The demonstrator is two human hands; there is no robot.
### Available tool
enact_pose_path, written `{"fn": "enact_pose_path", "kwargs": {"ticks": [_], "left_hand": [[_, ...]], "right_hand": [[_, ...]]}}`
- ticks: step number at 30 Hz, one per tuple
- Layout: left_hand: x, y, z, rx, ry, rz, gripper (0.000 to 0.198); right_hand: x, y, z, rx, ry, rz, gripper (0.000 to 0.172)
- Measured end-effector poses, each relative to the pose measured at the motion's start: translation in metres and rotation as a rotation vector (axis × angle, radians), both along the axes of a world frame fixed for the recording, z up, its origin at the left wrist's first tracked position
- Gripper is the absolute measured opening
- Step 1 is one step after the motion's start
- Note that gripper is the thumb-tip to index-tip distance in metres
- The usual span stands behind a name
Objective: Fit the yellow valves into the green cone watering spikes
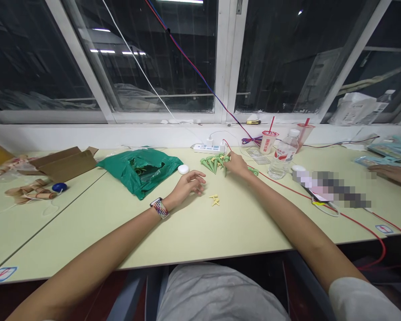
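My right hand (pixel 236 166) reaches to the far side of the table, its fingers pinched on a green cone-shaped piece (pixel 225 171) that points downward. Just left of it lies a cluster of similar green cone-shaped pieces (pixel 214 164), and another shows partly behind the hand. My left hand (pixel 189 183), with a patterned watch band at the wrist, hovers over the table with its fingers loosely apart and nothing in them. Nearer to me are a few small pale-yellow branched pieces (pixel 214 200), touched by neither hand.
Left of my hands lies a torn green plastic bag (pixel 120 167), with a round white object (pixel 183 169) beside it. A power strip (pixel 209 148) sits behind. To the right stand a water bottle (pixel 282 156), a cup (pixel 268 142) and a red cable (pixel 287 187). Another person's hand (pixel 392 174) rests far right.
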State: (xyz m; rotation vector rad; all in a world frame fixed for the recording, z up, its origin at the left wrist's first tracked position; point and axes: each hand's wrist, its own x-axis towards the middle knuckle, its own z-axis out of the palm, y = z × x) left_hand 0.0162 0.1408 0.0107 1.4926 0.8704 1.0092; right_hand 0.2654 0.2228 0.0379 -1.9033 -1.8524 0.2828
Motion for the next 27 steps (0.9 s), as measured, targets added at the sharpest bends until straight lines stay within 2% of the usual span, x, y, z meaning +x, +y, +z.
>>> {"fn": "enact_pose_path", "kwargs": {"ticks": [2, 4, 6, 8, 10, 15, 18, 21, 25, 27], "left_hand": [[0.000, 0.000, 0.000, 0.016, -0.001, -0.008, 0.032], [0.000, -0.001, 0.000, 0.027, -0.012, -0.029, 0.033], [0.002, -0.002, 0.001, 0.024, -0.023, -0.054, 0.035], [0.004, -0.004, 0.003, 0.021, -0.021, -0.063, 0.038], [0.008, -0.006, 0.006, 0.035, -0.010, -0.042, 0.040], [0.015, -0.011, 0.011, 0.052, -0.046, 0.080, 0.049], [0.014, -0.012, 0.011, 0.045, -0.018, 0.080, 0.048], [0.013, -0.011, 0.011, 0.076, -0.020, 0.076, 0.046], [0.012, -0.010, 0.010, 0.025, -0.119, 0.071, 0.044], [0.012, -0.009, 0.009, 0.008, -0.154, 0.053, 0.042]], "right_hand": [[0.002, -0.016, 0.000, 0.080, 0.104, 0.079, 0.047], [0.001, -0.037, -0.004, 0.157, 0.241, 0.252, 0.047], [-0.003, -0.060, -0.010, 0.169, 0.359, 0.434, 0.051], [-0.010, -0.081, -0.015, 0.168, 0.407, 0.526, 0.056], [-0.018, -0.096, -0.017, 0.184, 0.406, 0.577, 0.054], [-0.033, -0.111, -0.016, 0.269, 0.322, 0.569, 0.047], [-0.034, -0.116, -0.014, 0.298, 0.260, 0.572, 0.045], [-0.032, -0.119, -0.013, 0.260, 0.336, 0.585, 0.040], [-0.029, -0.112, -0.014, 0.225, 0.431, 0.482, 0.039], [-0.028, -0.106, -0.016, 0.236, 0.452, 0.463, 0.032]]}}
